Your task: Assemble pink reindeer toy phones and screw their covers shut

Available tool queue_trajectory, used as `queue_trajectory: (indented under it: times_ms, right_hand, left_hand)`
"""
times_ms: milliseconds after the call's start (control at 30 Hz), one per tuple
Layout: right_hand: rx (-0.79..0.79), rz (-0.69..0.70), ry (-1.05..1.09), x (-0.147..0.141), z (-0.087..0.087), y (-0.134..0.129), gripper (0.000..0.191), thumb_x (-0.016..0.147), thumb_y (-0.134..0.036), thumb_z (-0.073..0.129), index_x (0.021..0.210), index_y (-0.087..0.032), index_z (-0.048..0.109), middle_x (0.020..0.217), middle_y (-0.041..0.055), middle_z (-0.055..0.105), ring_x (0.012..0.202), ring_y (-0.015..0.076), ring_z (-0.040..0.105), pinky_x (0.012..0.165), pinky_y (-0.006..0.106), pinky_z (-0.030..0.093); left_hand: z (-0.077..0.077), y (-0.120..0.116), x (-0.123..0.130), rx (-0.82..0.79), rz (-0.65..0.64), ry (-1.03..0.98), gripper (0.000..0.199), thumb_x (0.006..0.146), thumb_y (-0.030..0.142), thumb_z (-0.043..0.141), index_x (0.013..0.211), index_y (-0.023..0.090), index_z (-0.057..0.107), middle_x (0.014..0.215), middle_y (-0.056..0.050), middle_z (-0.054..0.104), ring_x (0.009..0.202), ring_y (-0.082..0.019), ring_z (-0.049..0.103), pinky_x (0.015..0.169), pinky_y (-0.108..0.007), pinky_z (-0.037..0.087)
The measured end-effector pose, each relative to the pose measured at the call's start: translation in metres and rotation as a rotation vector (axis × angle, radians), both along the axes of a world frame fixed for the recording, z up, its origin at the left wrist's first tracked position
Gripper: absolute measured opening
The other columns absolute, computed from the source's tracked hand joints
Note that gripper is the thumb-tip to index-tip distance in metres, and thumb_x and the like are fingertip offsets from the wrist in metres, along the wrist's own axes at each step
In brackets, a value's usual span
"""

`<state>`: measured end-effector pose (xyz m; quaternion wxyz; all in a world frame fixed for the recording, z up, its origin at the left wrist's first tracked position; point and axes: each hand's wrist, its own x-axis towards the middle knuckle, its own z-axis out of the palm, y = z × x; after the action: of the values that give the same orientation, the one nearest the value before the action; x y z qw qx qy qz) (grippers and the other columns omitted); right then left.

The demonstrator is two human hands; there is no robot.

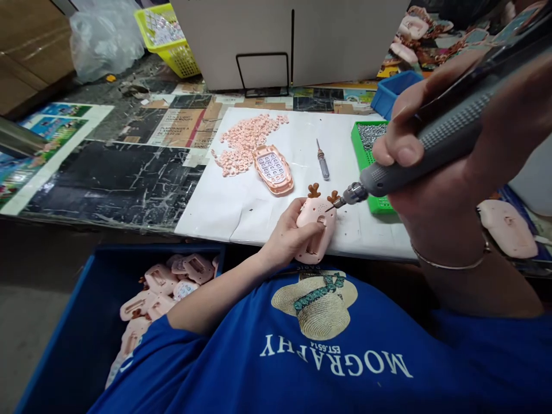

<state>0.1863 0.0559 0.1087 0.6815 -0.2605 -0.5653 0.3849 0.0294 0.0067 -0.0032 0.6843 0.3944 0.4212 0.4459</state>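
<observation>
My left hand (pixel 288 236) grips a pink plastic toy casing (pixel 325 238) with brown antlers at the table's front edge, thumb lying on its back. My right hand (pixel 444 132) is wrapped round a grey electric screwdriver (pixel 448 129), whose bit points at the upper back of the casing. Beyond them, on white paper (pixel 302 132), lie a small screwdriver (pixel 322 164), an open pink casing half (pixel 274 169) with a keypad inside, and a heap of small pink parts (pixel 248 138). A green basket (pixel 360 146) of screws is partly hidden behind my right hand.
A blue bin (pixel 73 322) with several pink casings (pixel 159 279) stands at lower left. Another casing (pixel 509 229) lies at right. Behind are a blue tray (pixel 390 92), a yellow basket (pixel 181 59), a black wire stand (pixel 263 54) and a grey board (pixel 340 40).
</observation>
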Motion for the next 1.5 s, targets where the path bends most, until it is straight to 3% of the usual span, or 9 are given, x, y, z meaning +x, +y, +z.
queue_trajectory:
  times_ms: [100,300,467,700,967,1167,1267,1367,1500]
  right_hand:
    - [0.028,0.055,0.037,-0.005,-0.001,-0.002,0.034,0.093,-0.059,0.065,0.081,-0.028,0.07,0.081,0.0,0.061,0.048,0.0132,0.039,0.041,0.033,0.031]
    - [-0.026,0.102,0.038,-0.005,-0.001,-0.001,0.034,0.096,-0.057,0.065,0.084,-0.025,0.07,0.081,0.0015,0.061,0.051,0.0121,0.042,0.044,0.03,0.036]
    - [-0.085,0.06,-0.017,-0.006,-0.002,-0.004,0.042,0.093,-0.066,0.062,0.082,-0.026,0.065,0.084,0.0004,0.059,0.052,0.0105,0.044,0.047,0.028,0.039]
    - [-0.068,0.121,0.032,-0.011,-0.012,-0.008,0.026,0.092,-0.05,0.068,0.083,-0.025,0.066,0.081,-0.0008,0.06,0.049,0.0106,0.042,0.045,0.029,0.035]
    - [0.082,0.369,-0.055,-0.012,-0.025,-0.003,0.023,0.087,-0.039,0.076,0.078,-0.025,0.06,0.064,-0.0049,0.055,0.041,0.0102,0.043,0.042,0.029,0.035]
    - [0.006,0.289,0.036,-0.012,-0.035,0.005,0.021,0.09,-0.036,0.069,0.073,-0.025,0.063,0.062,-0.0049,0.053,0.044,0.0094,0.042,0.045,0.027,0.034]
    - [0.015,0.316,0.061,-0.006,-0.029,0.007,0.017,0.087,-0.04,0.075,0.087,-0.024,0.073,0.076,-0.0023,0.064,0.047,0.008,0.048,0.044,0.027,0.036]
    - [0.154,0.402,-0.009,0.006,-0.01,0.004,0.029,0.081,-0.046,0.082,0.097,-0.023,0.077,0.084,-0.0008,0.07,0.048,0.0095,0.054,0.04,0.028,0.039]
    - [0.191,0.251,-0.09,0.019,0.011,-0.005,0.043,0.074,-0.068,0.082,0.089,-0.028,0.077,0.079,-0.0027,0.07,0.048,0.0116,0.057,0.041,0.032,0.046]
  left_hand:
    - [0.002,-0.002,0.0,0.021,-0.038,-0.005,0.047,0.074,0.033,0.079,0.115,0.021,0.058,0.104,-0.003,0.07,0.091,-0.019,0.064,0.083,-0.03,0.049]
    - [0.004,-0.002,0.0,0.096,-0.077,0.043,0.045,0.076,0.033,0.078,0.114,0.02,0.057,0.105,-0.004,0.067,0.092,-0.019,0.061,0.084,-0.03,0.048]
    - [0.002,-0.002,-0.001,0.101,-0.111,0.025,0.049,0.075,0.032,0.078,0.116,0.02,0.056,0.104,-0.002,0.065,0.092,-0.018,0.059,0.084,-0.028,0.046]
    - [0.006,-0.005,0.001,-0.037,-0.132,-0.065,0.046,0.074,0.03,0.078,0.113,0.019,0.057,0.1,-0.001,0.066,0.09,-0.017,0.06,0.084,-0.028,0.045]
    - [0.003,-0.004,0.003,-0.094,-0.137,-0.073,0.041,0.074,0.029,0.077,0.108,0.017,0.057,0.092,0.001,0.064,0.085,-0.014,0.059,0.081,-0.026,0.044]
    - [0.002,0.0,0.007,-0.118,-0.158,-0.074,0.041,0.072,0.027,0.078,0.105,0.017,0.058,0.091,0.001,0.066,0.082,-0.013,0.06,0.08,-0.026,0.045]
    - [0.01,0.004,0.007,-0.129,-0.184,-0.084,0.042,0.073,0.027,0.077,0.109,0.017,0.057,0.095,0.0,0.067,0.084,-0.014,0.061,0.079,-0.026,0.046]
    - [0.026,0.011,0.002,0.002,-0.185,0.054,0.039,0.076,0.028,0.074,0.11,0.016,0.059,0.094,0.0,0.066,0.084,-0.015,0.06,0.077,-0.026,0.046]
    - [0.044,0.024,0.001,0.271,-0.198,0.304,0.04,0.078,0.026,0.072,0.116,0.016,0.061,0.096,-0.001,0.066,0.086,-0.016,0.059,0.075,-0.026,0.046]
